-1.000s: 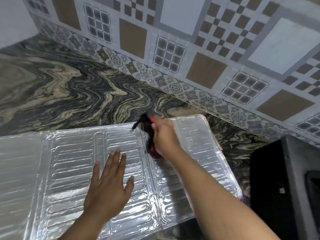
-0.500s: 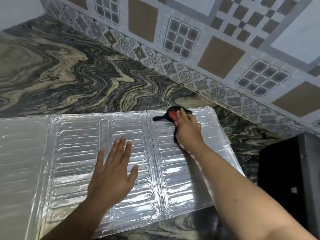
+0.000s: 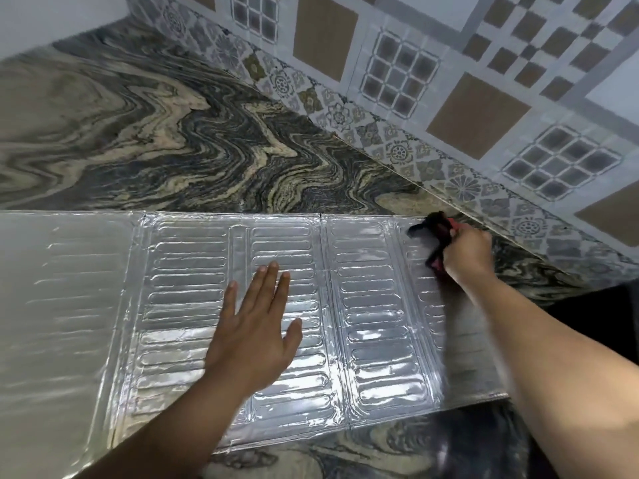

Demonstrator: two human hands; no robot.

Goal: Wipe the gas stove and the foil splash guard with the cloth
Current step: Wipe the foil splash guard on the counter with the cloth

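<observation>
The silver foil splash guard (image 3: 173, 305) lies unfolded and flat on the marble counter, its embossed panels facing up. My left hand (image 3: 256, 333) presses palm-down on the middle panel with fingers spread. My right hand (image 3: 466, 252) grips a dark black-and-red cloth (image 3: 434, 229) at the far right corner of the right panel, the cloth touching the foil. No gas stove can be made out.
The swirled marble counter (image 3: 207, 143) stretches behind the foil. A patterned tiled wall (image 3: 449, 98) runs diagonally along the back right. A dark shape (image 3: 608, 305) sits at the right edge beside the foil.
My right hand has slid the cloth from the middle fold out to the far right corner of the foil. My left hand has stayed flat on the middle panel.
</observation>
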